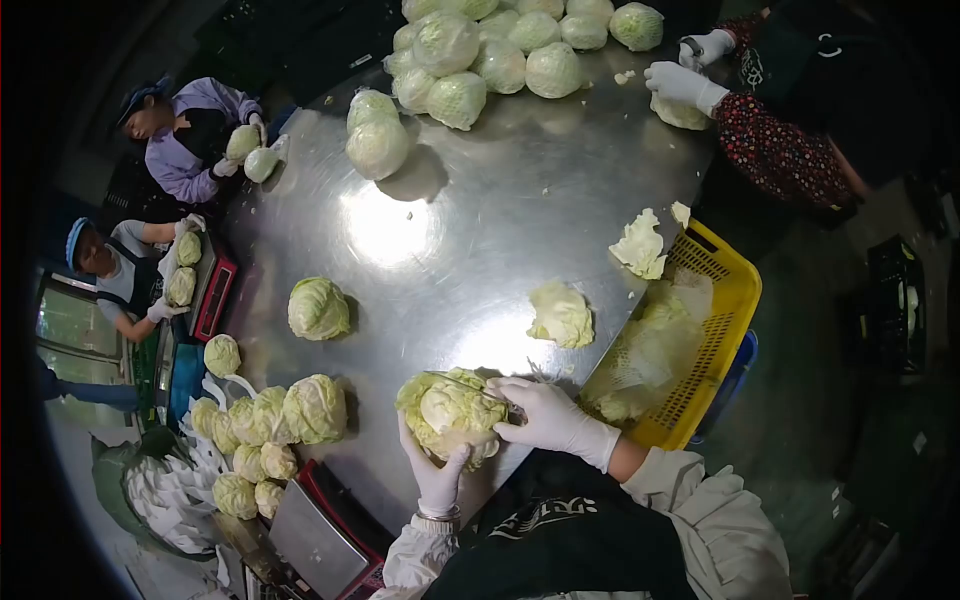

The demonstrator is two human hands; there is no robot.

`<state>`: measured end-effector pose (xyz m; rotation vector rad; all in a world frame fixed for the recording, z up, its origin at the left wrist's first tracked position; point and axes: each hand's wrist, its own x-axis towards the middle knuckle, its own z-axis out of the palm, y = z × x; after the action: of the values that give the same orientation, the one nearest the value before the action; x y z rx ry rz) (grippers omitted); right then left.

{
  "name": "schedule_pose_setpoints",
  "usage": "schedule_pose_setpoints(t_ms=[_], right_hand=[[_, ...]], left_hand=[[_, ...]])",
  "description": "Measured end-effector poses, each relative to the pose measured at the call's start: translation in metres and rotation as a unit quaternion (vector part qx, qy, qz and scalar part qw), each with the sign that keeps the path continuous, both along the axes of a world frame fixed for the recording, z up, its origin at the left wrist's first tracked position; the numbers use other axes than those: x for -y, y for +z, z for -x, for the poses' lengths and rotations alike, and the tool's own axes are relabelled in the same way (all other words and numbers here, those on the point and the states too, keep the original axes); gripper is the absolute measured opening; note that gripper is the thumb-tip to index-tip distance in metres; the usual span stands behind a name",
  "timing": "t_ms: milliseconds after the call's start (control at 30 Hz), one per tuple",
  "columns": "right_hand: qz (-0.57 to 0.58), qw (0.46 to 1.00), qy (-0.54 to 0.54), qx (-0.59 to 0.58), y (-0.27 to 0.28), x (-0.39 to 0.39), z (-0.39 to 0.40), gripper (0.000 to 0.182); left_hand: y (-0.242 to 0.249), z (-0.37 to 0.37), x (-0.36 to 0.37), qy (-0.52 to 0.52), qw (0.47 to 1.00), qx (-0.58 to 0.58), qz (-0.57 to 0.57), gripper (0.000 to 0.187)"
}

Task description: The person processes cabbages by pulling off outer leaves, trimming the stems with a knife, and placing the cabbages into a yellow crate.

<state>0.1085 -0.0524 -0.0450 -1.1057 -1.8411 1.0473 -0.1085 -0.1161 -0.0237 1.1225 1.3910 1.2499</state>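
Observation:
A pale green cabbage [450, 410] rests in my gloved left hand [436, 480], whose fingers and thumb curve round its near left side. My gloved right hand [550, 415] is closed at the cabbage's right side. From it a thin knife [465, 384] reaches across the top of the cabbage; its handle is mostly hidden in the fist. Just beyond my hands a loose cabbage leaf [561, 315] lies on the metal table. A whole cabbage [319, 308] sits farther left.
At right stands a yellow crate [745, 290] with leaves and trimmings. Wrapped cabbages [490, 55] are piled at the far end. More cabbages [315, 408] and a scale [318, 540] are at left. A co-worker's gloved hand [685, 85] holds a cabbage; two other people work at left.

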Motion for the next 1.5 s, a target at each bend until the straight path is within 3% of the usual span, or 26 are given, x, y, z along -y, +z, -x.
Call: schedule_pose_setpoints(t_ms=[133,200,333,467,600,700,733,800,833,900,1033,1100,1167,1233,1267,1300,1333,1367,1400,1433,1500], right_hand=[[-0.024,0.997,-0.037,0.064,0.008,0.006,0.005,0.037],[-0.166,0.982,-0.066,0.06,-0.008,0.002,0.005,0.029],[-0.128,0.989,-0.073,0.031,-0.023,-0.011,-0.002,0.022],[-0.161,0.986,-0.036,0.022,-0.027,-0.022,-0.013,0.023],[-0.137,0.99,-0.01,0.031,-0.015,-0.02,-0.015,0.02],[-0.113,0.993,-0.01,0.025,-0.001,-0.018,-0.019,0.02],[-0.109,0.991,0.013,0.076,0.003,-0.017,-0.022,0.022],[-0.117,0.985,0.018,0.124,0.003,-0.015,-0.023,0.025],[-0.116,0.985,0.015,0.127,-0.001,-0.014,-0.021,0.025],[-0.13,0.981,-0.046,0.135,-0.008,-0.013,-0.017,0.023],[-0.124,0.979,-0.087,0.134,-0.013,-0.016,-0.012,0.022],[-0.119,0.985,-0.117,0.045,-0.014,-0.02,-0.014,0.023],[-0.027,0.969,-0.244,-0.028,-0.034,-0.032,-0.026,0.021],[0.111,0.954,-0.272,0.058,-0.018,-0.047,-0.057,0.023],[0.133,0.952,-0.24,0.138,-0.01,-0.049,-0.069,0.026],[0.152,0.942,-0.205,0.217,-0.002,-0.05,-0.075,0.033],[0.15,0.943,-0.202,0.218,0.007,-0.046,-0.07,0.033],[0.132,0.97,-0.16,0.126,0.017,-0.038,-0.062,0.046],[0.113,0.986,-0.117,0.034,0.028,-0.031,-0.055,0.061],[0.118,0.99,-0.04,0.065,0.039,-0.028,-0.049,0.081],[0.029,0.997,0.018,0.071,0.053,-0.02,-0.03,0.079]], left_hand=[[-0.01,-0.001,-0.001,-0.002,0.999,-0.028,-0.02,0.115],[-0.011,-0.003,-0.001,0.014,0.998,-0.054,-0.025,0.115],[-0.01,-0.005,-0.003,0.018,0.999,-0.038,-0.021,0.113],[-0.002,0.002,-0.014,-0.016,0.997,-0.079,-0.015,0.11],[0.005,0.013,-0.025,-0.058,0.998,-0.038,0.007,0.107],[0.018,-0.004,-0.018,-0.021,0.999,-0.006,0.037,0.112],[0.012,-0.006,-0.016,-0.024,0.999,-0.005,0.035,0.112],[0.004,-0.013,-0.015,-0.03,0.951,-0.294,-0.095,0.12],[0.006,-0.018,-0.016,-0.034,0.951,-0.291,-0.095,0.12],[0.014,-0.026,-0.02,-0.03,0.899,-0.427,-0.089,0.127],[0.012,-0.022,-0.033,-0.026,0.883,-0.456,-0.112,0.124],[0.017,-0.014,-0.037,-0.044,0.904,-0.418,-0.073,0.124],[0.015,0.002,-0.039,-0.049,0.913,-0.397,-0.085,0.124],[0.025,0.014,-0.034,-0.102,0.914,-0.39,-0.04,0.124],[0.031,0.02,-0.033,-0.097,0.915,-0.39,-0.038,0.124],[0.039,0.026,-0.034,-0.155,0.89,-0.428,-0.026,0.124],[0.044,0.028,-0.036,-0.213,0.86,-0.463,-0.013,0.124],[0.049,0.026,-0.039,-0.211,0.862,-0.461,-0.01,0.124],[0.051,0.023,-0.041,-0.247,0.828,-0.502,-0.05,0.124],[0.053,0.02,-0.042,-0.28,0.789,-0.54,-0.09,0.125],[0.054,0.004,-0.043,-0.261,0.789,-0.542,-0.121,0.124]])
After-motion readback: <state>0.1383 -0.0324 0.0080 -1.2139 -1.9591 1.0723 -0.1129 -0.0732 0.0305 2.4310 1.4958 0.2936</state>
